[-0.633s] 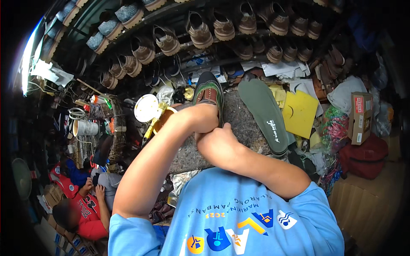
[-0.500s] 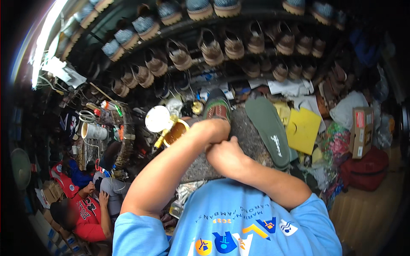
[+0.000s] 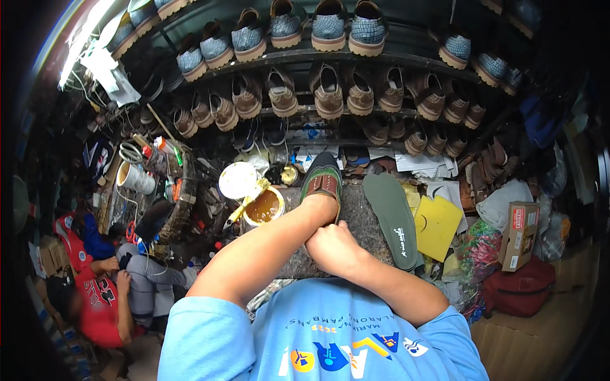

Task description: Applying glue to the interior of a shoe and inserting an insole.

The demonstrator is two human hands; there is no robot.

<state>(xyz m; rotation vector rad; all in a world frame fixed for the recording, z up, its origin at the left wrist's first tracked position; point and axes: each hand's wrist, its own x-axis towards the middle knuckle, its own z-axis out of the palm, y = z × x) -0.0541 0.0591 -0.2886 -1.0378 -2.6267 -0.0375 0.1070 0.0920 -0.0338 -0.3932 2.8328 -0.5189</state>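
Observation:
A shoe (image 3: 323, 181) in navy, green and brown lies toe-away on the dark workbench (image 3: 365, 219). My left hand (image 3: 322, 204) reaches into the shoe's opening up to the wrist, so its fingers are hidden. At the heel end, my right hand (image 3: 335, 247) is closed around the back of the shoe, knuckles up. A dark green insole (image 3: 392, 219) lies flat to the right of the shoe. On the left stands a tub of amber glue (image 3: 264, 206), with a yellow-handled brush (image 3: 244, 206) across its rim and a white lid (image 3: 238, 180) beside it.
Racks of blue and brown shoes (image 3: 328, 92) span the far side. Yellow sheets (image 3: 437, 227), a shoe box (image 3: 519, 236) and a red bag (image 3: 520, 287) lie at the right. A seated person in red (image 3: 101, 301) is at the lower left, near a cluttered tool stand (image 3: 152, 181).
The view has tilted up, so the racks show lower and more fully. My left hand stays in the shoe and my right hand stays at its heel.

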